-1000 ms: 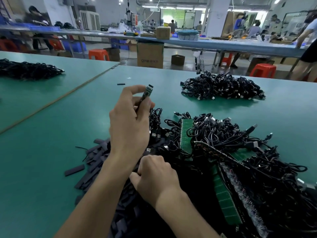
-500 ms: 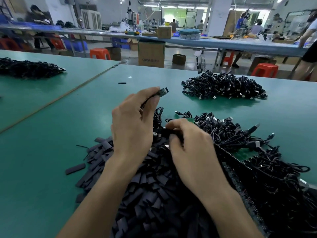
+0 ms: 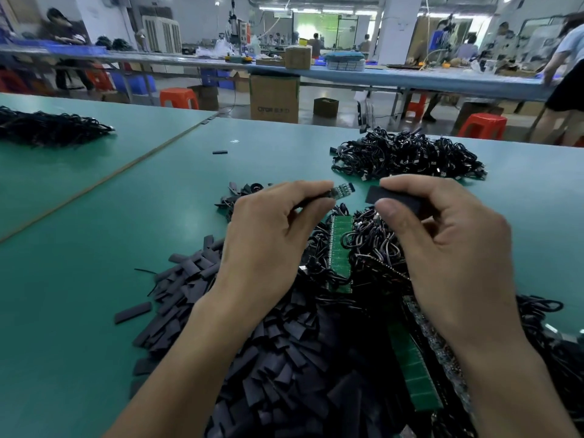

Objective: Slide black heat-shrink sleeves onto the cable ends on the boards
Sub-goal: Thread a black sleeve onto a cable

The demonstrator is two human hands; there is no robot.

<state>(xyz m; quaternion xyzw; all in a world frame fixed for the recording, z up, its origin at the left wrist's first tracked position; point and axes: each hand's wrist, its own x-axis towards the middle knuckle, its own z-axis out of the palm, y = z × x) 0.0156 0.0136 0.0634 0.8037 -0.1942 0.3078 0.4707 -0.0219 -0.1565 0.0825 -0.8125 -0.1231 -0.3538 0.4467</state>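
Right hand (image 3: 448, 248) now up, sleeve (image 3: 392, 197) in pinch, near board (image 3: 343, 189) pinched by left hand (image 3: 268, 245)

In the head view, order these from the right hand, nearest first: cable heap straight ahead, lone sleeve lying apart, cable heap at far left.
From the right hand:
1. Cable heap, just beyond it.
2. Lone sleeve, ahead and to the left.
3. Far-left cable heap, across the table seam.

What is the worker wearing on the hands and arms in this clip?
Nothing visible: the left hand and right hand have no gloves, rings or watch. Both forearms are bare down to the frame edge, with no sleeve in view.
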